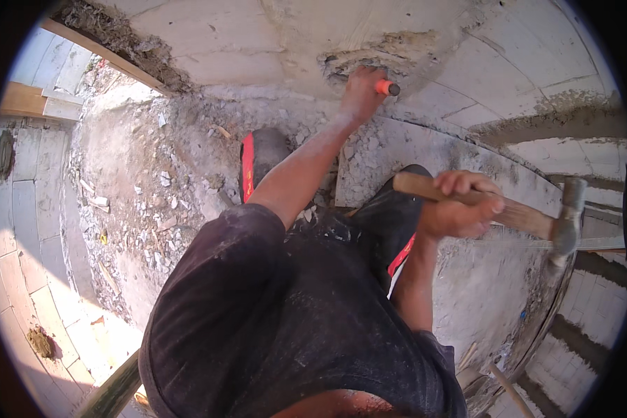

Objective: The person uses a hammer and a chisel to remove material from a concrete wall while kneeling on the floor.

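Note:
My left hand (364, 92) is closed round a chisel (386, 87), whose orange sleeve and dark struck end point back toward me. The chisel's tip is hidden by the hand, at a rough broken hollow (376, 59) in the pale block wall. Out to the right, my right hand (463, 207) grips the wooden handle of a hammer (526, 217). The hammer's metal head (569, 221) is at the far right end of the handle, well apart from the chisel.
Rubble and chips (153, 202) litter the dusty floor on the left. A pale board (460, 164) lies along the wall's foot. A wooden post (111, 386) stands at lower left, and a stick (510, 390) lies at lower right. Block walls with mortar bands (571, 125) rise at right.

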The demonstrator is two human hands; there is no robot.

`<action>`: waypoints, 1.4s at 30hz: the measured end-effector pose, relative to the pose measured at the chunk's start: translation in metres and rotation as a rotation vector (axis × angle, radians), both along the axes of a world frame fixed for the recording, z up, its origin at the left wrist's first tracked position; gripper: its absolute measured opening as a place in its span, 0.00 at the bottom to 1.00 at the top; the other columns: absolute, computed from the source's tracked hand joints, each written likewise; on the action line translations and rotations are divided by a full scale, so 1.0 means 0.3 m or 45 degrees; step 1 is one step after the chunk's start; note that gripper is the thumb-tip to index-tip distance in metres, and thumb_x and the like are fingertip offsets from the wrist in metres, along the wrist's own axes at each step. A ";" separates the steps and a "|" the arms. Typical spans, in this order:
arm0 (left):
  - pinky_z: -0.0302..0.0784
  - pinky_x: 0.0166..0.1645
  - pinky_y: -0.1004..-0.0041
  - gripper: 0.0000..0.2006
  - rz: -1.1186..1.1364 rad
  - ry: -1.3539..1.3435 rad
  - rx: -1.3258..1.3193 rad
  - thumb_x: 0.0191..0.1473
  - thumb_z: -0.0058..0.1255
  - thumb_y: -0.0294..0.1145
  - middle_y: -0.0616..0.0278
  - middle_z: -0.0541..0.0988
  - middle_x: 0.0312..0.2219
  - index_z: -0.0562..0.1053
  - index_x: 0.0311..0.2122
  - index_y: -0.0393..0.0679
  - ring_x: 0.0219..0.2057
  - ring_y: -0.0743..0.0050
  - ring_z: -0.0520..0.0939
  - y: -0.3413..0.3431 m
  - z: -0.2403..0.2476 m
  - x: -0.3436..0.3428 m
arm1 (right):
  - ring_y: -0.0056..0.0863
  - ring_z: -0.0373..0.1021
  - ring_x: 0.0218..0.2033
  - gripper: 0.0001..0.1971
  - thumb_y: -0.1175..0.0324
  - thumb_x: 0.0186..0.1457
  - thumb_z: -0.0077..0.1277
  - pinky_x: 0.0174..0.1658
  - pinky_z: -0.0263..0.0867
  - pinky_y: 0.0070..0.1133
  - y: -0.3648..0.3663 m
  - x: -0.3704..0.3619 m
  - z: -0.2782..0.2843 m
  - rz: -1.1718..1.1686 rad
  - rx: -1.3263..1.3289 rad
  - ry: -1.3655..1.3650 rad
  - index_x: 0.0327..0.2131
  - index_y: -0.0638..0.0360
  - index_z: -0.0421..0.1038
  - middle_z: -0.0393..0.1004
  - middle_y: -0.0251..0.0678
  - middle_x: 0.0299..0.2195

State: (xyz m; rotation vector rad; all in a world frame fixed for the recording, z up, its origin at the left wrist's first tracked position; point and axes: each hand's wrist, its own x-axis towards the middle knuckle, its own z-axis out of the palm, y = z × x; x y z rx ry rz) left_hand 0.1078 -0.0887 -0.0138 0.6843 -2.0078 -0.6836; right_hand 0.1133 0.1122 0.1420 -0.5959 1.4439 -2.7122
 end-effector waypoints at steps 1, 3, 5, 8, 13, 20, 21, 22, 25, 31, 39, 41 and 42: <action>0.70 0.42 0.56 0.10 -0.011 0.043 0.029 0.38 0.59 0.24 0.55 0.76 0.29 0.72 0.29 0.42 0.36 0.48 0.74 0.018 0.010 -0.016 | 0.21 0.59 0.12 0.21 0.52 0.65 0.41 0.15 0.59 0.21 -0.013 -0.001 -0.066 -0.020 -0.142 0.018 0.26 0.59 0.61 0.59 0.30 0.14; 0.70 0.42 0.56 0.09 -0.032 0.074 0.006 0.38 0.59 0.24 0.55 0.76 0.29 0.72 0.29 0.42 0.37 0.49 0.74 0.029 0.049 -0.040 | 0.20 0.59 0.11 0.19 0.53 0.65 0.43 0.15 0.58 0.21 0.020 -0.019 -0.343 0.165 0.663 -0.080 0.26 0.58 0.61 0.60 0.29 0.14; 0.70 0.41 0.56 0.07 -0.023 0.002 -0.058 0.40 0.56 0.24 0.53 0.76 0.29 0.73 0.29 0.42 0.36 0.47 0.74 0.011 0.011 -0.014 | 0.20 0.59 0.11 0.19 0.54 0.64 0.43 0.15 0.58 0.21 0.054 -0.033 -0.323 0.395 0.901 -0.213 0.26 0.57 0.61 0.60 0.29 0.14; 0.70 0.40 0.55 0.07 0.000 0.005 0.034 0.40 0.56 0.24 0.53 0.76 0.28 0.73 0.29 0.42 0.36 0.47 0.74 0.012 0.019 0.015 | 0.20 0.59 0.11 0.20 0.52 0.64 0.44 0.15 0.59 0.21 0.120 -0.049 -0.217 0.578 0.996 -0.248 0.26 0.57 0.61 0.60 0.28 0.14; 0.69 0.40 0.55 0.07 -0.013 0.009 0.044 0.41 0.56 0.24 0.53 0.76 0.28 0.73 0.29 0.41 0.36 0.47 0.74 0.019 0.038 0.010 | 0.23 0.59 0.13 0.23 0.47 0.64 0.41 0.16 0.61 0.24 0.097 -0.052 0.022 0.143 0.381 -0.157 0.27 0.58 0.61 0.58 0.32 0.14; 0.69 0.40 0.55 0.07 -0.055 0.008 -0.050 0.41 0.55 0.23 0.54 0.76 0.28 0.73 0.29 0.41 0.35 0.47 0.73 0.019 0.005 -0.010 | 0.20 0.60 0.12 0.21 0.51 0.64 0.41 0.14 0.59 0.20 0.038 -0.038 -0.354 0.536 1.218 -0.071 0.27 0.58 0.62 0.62 0.30 0.15; 0.69 0.40 0.55 0.07 -0.041 0.008 -0.067 0.41 0.55 0.23 0.54 0.76 0.28 0.73 0.29 0.41 0.35 0.47 0.73 -0.004 0.002 0.007 | 0.20 0.60 0.12 0.17 0.56 0.64 0.43 0.15 0.59 0.20 0.051 -0.024 -0.284 0.620 1.111 -0.224 0.27 0.58 0.62 0.62 0.28 0.15; 0.69 0.40 0.55 0.07 -0.058 0.017 -0.060 0.41 0.55 0.23 0.54 0.76 0.28 0.73 0.30 0.41 0.35 0.47 0.74 -0.001 -0.003 0.018 | 0.20 0.61 0.13 0.14 0.61 0.64 0.44 0.16 0.60 0.20 0.079 -0.013 -0.226 0.691 1.014 -0.384 0.27 0.58 0.63 0.62 0.26 0.14; 0.69 0.41 0.56 0.07 -0.080 0.021 -0.010 0.41 0.55 0.24 0.54 0.76 0.28 0.74 0.30 0.42 0.35 0.47 0.74 0.019 0.008 0.024 | 0.19 0.59 0.13 0.16 0.57 0.65 0.42 0.16 0.60 0.20 0.137 -0.032 -0.115 0.444 0.738 -0.175 0.28 0.58 0.62 0.60 0.29 0.14; 0.70 0.42 0.56 0.07 -0.028 0.013 0.008 0.41 0.56 0.24 0.54 0.76 0.29 0.74 0.30 0.42 0.36 0.48 0.74 0.009 0.006 0.013 | 0.22 0.59 0.13 0.21 0.50 0.65 0.39 0.17 0.60 0.20 0.014 -0.011 -0.013 -0.050 -0.079 0.172 0.28 0.60 0.61 0.61 0.32 0.15; 0.70 0.41 0.55 0.07 -0.049 -0.020 -0.014 0.42 0.56 0.24 0.54 0.76 0.29 0.73 0.30 0.42 0.36 0.47 0.75 -0.004 -0.026 0.037 | 0.19 0.58 0.12 0.20 0.52 0.64 0.43 0.15 0.59 0.21 0.083 -0.039 -0.200 0.531 0.904 -0.323 0.27 0.58 0.61 0.59 0.29 0.15; 0.70 0.41 0.55 0.08 -0.039 -0.002 0.004 0.42 0.56 0.24 0.53 0.77 0.29 0.74 0.31 0.43 0.36 0.47 0.75 -0.004 -0.020 0.034 | 0.21 0.58 0.12 0.21 0.50 0.64 0.42 0.16 0.60 0.22 0.097 -0.039 -0.067 0.331 0.698 -0.299 0.27 0.59 0.61 0.59 0.31 0.15; 0.70 0.41 0.55 0.08 -0.039 -0.006 0.011 0.42 0.56 0.24 0.53 0.77 0.29 0.74 0.31 0.43 0.36 0.47 0.75 -0.002 -0.011 0.039 | 0.22 0.58 0.12 0.22 0.49 0.64 0.41 0.16 0.60 0.23 0.088 -0.041 -0.019 0.223 0.560 -0.278 0.27 0.59 0.60 0.59 0.32 0.15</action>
